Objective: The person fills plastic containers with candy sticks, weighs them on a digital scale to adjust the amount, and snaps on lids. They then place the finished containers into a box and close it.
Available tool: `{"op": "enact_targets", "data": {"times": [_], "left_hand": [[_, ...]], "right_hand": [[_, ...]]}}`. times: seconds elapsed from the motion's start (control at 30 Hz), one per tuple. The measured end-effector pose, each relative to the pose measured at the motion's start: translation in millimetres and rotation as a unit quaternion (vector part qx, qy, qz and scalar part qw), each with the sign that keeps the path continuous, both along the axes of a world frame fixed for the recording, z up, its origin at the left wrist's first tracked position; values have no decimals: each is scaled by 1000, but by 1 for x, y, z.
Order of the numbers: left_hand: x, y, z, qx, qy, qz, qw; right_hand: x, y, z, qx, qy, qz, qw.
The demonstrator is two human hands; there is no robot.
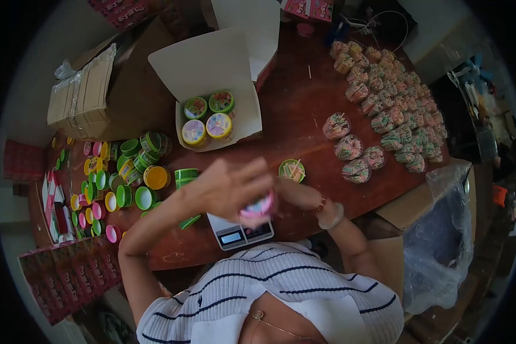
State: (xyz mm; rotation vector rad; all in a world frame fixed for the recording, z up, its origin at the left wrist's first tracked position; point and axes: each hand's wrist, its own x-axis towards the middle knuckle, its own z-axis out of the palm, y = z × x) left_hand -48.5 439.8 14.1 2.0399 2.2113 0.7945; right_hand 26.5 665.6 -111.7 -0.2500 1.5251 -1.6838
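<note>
My left hand (229, 186) is closed on a small pink tub (258, 210), whose pink rim and pale printed top show below the fingers. Against the tub's other side is my right hand (297, 195), wearing a red bead bracelet and a pale bangle; its fingers are blurred and partly hidden, but look curled around the tub. Under the hands, a digital scale (231, 238) shows its display and buttons. Just beyond them stands a green-rimmed tub (292, 170) with pastel sticks in it. Green tubs (186, 174) are stacked beside my left forearm.
An open white box (249, 123) holds several lidded tubs. Green, yellow and pink cups (123, 196) spread across the left. Filled clear cups (350, 147) and many more stand at right. A cardboard box (80, 106) is far left; a plastic-lined carton (393, 206) is near right.
</note>
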Motion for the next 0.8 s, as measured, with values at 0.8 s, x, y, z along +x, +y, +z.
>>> {"op": "enact_targets", "data": {"times": [0.8], "left_hand": [[-99, -34, -52, 43, -8, 455, 889]], "right_hand": [[-5, -49, 67, 250, 477, -253, 804]]}}
